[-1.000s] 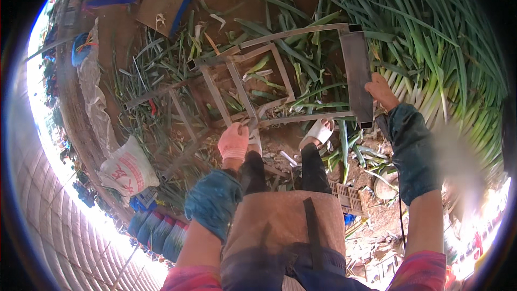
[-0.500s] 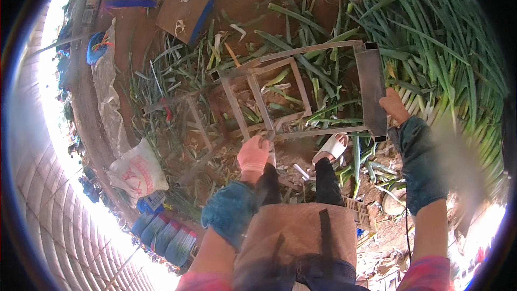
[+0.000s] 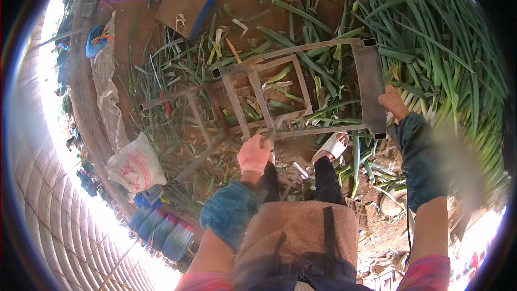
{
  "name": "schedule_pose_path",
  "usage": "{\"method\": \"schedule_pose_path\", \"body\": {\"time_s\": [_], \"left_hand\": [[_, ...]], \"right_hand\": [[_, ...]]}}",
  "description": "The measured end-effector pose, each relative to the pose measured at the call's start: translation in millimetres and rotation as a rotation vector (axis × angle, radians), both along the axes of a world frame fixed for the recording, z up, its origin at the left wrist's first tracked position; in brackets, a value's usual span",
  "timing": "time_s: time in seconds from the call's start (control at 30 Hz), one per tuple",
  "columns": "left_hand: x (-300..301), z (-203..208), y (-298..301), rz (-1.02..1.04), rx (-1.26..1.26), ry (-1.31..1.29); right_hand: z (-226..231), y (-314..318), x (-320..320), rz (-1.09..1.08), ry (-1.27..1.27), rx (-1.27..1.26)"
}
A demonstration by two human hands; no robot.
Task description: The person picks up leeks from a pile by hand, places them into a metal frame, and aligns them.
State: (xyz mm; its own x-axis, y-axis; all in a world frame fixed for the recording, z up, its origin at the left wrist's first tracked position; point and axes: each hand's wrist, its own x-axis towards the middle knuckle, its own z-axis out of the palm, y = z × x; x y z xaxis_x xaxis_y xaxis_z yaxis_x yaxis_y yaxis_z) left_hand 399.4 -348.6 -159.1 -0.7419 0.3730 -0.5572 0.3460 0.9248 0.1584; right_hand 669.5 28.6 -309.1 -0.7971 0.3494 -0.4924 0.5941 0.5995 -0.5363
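Note:
A grey metal frame (image 3: 260, 96) of welded square tubes lies before me, a wide flat plate (image 3: 370, 86) across its right end. My left hand (image 3: 254, 152), in a pink glove, is closed on the near tube where a cross bar meets it. My right hand (image 3: 394, 102) is curled against the plate's right edge; its fingertips are partly hidden there. Teal sleeve covers wrap both forearms. Long green leaves show through the frame's gaps, and a large pile of leeks or big green onions (image 3: 431, 48) lies beside my right hand.
A brown board with a blue edge (image 3: 186, 8) lies at the far left. A white sack (image 3: 137, 167) and several blue bundles (image 3: 161, 231) stand on the left. My light slipper (image 3: 335, 146) is just below the frame, with a plastic crate (image 3: 357, 214) nearer me.
Both hands keep their hold on the metal frame. The view has shifted very slightly, and my right hand sits a touch higher along the plate's edge.

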Motion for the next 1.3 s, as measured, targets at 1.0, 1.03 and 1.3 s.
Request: {"method": "schedule_pose_path", "body": {"time_s": [1.0,1.03,1.3], "left_hand": [[-107.9,-252.8,2.9,0.904,0.517,-1.137],[-105.5,-254.9,5.4,0.866,0.468,-1.055],[-68.2,-221.8,84.1,0.680,0.330,-1.100]], "right_hand": [[43.1,-187.2,-71.7,-0.676,0.272,0.115],[46.3,-187.9,-70.1,-0.686,0.290,0.106],[66.2,-158.3,-3.5,-0.821,0.387,0.207]]}}
